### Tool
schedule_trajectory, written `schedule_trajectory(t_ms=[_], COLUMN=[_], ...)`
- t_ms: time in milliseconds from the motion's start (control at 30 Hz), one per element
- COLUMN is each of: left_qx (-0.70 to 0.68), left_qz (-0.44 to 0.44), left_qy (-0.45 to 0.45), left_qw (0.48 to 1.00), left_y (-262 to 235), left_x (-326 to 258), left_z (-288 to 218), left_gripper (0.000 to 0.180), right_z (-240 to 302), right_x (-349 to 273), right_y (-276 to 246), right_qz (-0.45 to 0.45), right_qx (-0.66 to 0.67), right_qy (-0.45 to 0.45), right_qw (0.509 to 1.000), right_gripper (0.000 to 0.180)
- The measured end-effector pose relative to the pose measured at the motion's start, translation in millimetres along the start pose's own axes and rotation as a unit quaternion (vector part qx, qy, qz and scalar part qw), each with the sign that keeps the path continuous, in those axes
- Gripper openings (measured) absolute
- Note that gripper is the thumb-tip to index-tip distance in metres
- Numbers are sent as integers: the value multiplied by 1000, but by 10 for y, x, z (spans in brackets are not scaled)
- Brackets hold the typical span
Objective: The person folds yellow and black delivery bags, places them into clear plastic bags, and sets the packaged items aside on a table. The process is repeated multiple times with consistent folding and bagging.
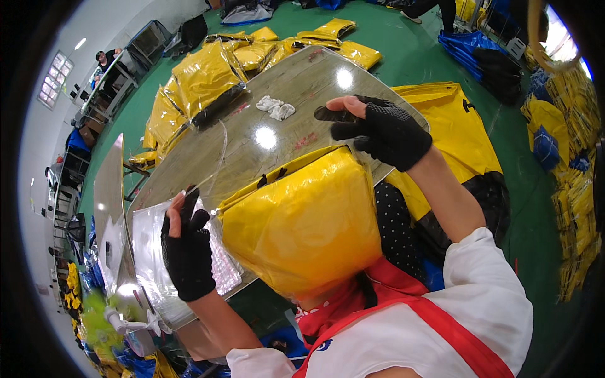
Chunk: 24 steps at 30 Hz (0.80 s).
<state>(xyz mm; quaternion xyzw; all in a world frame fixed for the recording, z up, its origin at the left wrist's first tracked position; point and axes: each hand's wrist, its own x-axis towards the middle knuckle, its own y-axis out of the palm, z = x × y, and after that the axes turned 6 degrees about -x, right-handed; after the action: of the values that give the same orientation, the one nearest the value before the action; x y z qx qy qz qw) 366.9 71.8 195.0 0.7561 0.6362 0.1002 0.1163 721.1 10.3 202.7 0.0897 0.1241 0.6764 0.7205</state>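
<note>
A folded yellow bag point(302, 220) with a glossy surface and black bits along its top edge stands tilted between my hands, against my front. My left hand point(189, 252), in a black glove with a bare thumb, is apart from the bag's left side. Its fingers point up, loosely spread, beside clear plastic sleeves point(151, 246). To the upper right, above the table, my gloved right hand point(391, 132) is raised clear of the bag. Its thumb and fingers are apart, and nothing shows between them.
On the wooden-topped table point(302, 88) lies a crumpled white cloth point(275, 108). Wrapped yellow packs point(208, 79) are heaped beyond it. A yellow and black bag point(450, 132) spreads at the right. A small fan point(113, 320) stands lower left. Another person point(110, 72) is far left.
</note>
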Motion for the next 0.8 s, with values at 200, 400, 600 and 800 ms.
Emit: schedule_trajectory(t_ms=[200, 400, 600, 800], left_qx=[-52, -87, 69, 583], left_qz=[-40, 93, 284, 260], left_qy=[68, 143, 226, 306], left_qw=[996, 982, 929, 706], left_y=[236, -119, -247, -180], left_x=[-456, -409, -494, -669], left_z=[-169, 67, 154, -195], left_gripper=[34, 23, 18, 39], right_z=[155, -67, -441, -481], right_x=[-481, -716, -825, -765], right_y=[201, 162, -165, -166], right_qz=[11, -22, -8, -17], right_qx=[26, -131, -212, -292], right_qy=[-105, -257, -367, -393], right_qw=[994, 957, 906, 872], right_gripper=[39, 27, 18, 10])
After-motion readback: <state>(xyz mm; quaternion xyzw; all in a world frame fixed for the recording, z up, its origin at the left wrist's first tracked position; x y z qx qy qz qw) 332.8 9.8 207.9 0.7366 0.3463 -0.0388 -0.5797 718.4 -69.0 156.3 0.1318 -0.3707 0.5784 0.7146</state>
